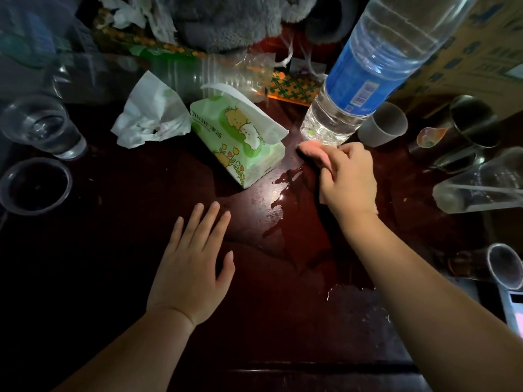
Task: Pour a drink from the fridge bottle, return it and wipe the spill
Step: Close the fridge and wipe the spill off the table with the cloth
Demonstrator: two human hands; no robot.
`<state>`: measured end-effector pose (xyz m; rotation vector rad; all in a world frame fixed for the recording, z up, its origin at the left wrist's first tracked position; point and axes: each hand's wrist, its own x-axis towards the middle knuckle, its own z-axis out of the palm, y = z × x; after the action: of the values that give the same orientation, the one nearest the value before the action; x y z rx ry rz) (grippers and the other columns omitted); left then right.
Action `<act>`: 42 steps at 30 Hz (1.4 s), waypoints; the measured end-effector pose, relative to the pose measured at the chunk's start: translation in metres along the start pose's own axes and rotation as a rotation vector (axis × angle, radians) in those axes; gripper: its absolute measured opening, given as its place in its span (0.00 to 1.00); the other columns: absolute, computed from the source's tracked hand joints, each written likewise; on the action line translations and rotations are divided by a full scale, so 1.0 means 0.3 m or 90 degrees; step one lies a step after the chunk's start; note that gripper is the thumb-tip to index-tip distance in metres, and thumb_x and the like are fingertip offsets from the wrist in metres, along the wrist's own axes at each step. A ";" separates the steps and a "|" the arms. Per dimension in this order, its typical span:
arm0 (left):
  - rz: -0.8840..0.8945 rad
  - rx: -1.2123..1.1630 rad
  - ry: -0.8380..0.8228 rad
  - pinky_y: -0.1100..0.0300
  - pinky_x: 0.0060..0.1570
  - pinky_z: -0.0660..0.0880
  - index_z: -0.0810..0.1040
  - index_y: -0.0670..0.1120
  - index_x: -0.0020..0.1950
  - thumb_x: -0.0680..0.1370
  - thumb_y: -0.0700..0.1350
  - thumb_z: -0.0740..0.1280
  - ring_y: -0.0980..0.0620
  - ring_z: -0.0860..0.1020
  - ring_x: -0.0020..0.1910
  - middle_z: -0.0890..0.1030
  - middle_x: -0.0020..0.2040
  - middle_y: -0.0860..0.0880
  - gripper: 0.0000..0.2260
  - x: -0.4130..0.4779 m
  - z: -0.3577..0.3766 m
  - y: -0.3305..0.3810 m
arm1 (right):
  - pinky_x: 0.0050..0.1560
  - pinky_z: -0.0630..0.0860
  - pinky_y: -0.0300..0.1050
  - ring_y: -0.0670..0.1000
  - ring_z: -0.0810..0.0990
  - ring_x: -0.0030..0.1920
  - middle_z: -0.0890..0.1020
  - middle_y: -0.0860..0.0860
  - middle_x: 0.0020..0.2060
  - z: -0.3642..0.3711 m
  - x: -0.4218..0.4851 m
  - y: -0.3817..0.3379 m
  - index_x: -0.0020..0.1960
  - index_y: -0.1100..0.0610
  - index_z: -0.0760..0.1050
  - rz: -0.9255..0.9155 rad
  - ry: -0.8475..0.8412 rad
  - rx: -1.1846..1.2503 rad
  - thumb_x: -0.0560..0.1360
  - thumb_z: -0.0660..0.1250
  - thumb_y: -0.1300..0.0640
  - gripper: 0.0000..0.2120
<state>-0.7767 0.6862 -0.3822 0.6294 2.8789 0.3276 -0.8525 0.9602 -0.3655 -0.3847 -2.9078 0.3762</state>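
A large clear water bottle [376, 72] with a blue label stands on the dark red table [135, 210]. My right hand [348, 179] grips a pink cloth [312, 151] and holds it on the table just in front of the bottle's base. Spilled water [283, 193] glistens left of that hand, and another wet patch [356, 301] lies nearer me under my forearm. My left hand [195, 258] rests flat on the table with straight fingers, holding nothing. A clear plastic cup of water [42, 128] stands at the far left.
A green tissue pack [240, 140] and a crumpled tissue [150, 120] lie in the middle. An empty cup [35, 185] sits at left, a frosted cup [382, 124] right of the bottle, several glasses [478, 182] along the right edge. A sleeve of cups [215, 75], grey plush and a cardboard box stand behind.
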 end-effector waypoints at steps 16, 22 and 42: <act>-0.009 -0.016 0.008 0.49 0.75 0.48 0.58 0.48 0.77 0.78 0.55 0.48 0.50 0.49 0.78 0.55 0.78 0.49 0.27 0.001 0.005 0.003 | 0.50 0.72 0.57 0.57 0.72 0.54 0.77 0.51 0.54 -0.046 -0.085 -0.040 0.52 0.43 0.81 -0.251 -0.232 0.073 0.67 0.53 0.58 0.23; -0.001 -0.036 0.022 0.48 0.75 0.49 0.61 0.46 0.76 0.77 0.54 0.49 0.47 0.52 0.77 0.58 0.77 0.47 0.28 0.002 0.003 0.001 | 0.69 0.61 0.44 0.51 0.69 0.66 0.73 0.53 0.65 -0.163 -0.336 -0.032 0.67 0.58 0.71 -0.040 0.020 0.158 0.76 0.60 0.58 0.20; 0.391 -0.027 0.064 0.44 0.68 0.61 0.63 0.50 0.75 0.79 0.50 0.61 0.45 0.60 0.75 0.61 0.76 0.46 0.25 0.317 -0.145 0.340 | 0.68 0.64 0.53 0.56 0.67 0.68 0.71 0.56 0.66 -0.113 -0.779 0.022 0.65 0.59 0.69 0.444 0.171 0.053 0.75 0.63 0.56 0.19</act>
<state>-0.8317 0.8097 -0.3267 1.5200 2.6850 0.5063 -0.6218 0.9093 -0.3694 -1.3221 -2.4046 0.4862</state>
